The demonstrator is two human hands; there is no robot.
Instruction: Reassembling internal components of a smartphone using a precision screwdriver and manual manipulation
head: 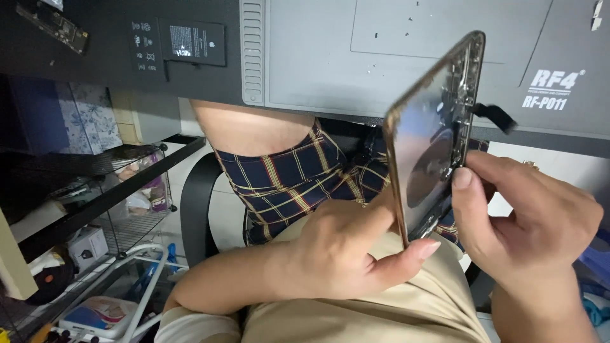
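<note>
An opened phone housing with a gold-coloured frame stands on edge over my lap, its bare inside facing right, a round coil and small parts showing. My left hand pinches its lower edge between thumb and fingers. My right hand grips its right side, thumb pressed on the inner face. A black flex cable sticks out from the housing's right edge.
A grey work mat covers the desk above, with a black battery and a circuit board on the dark desk at upper left. Plaid shorts and a black chair lie below. A wire shelf with boxes stands left.
</note>
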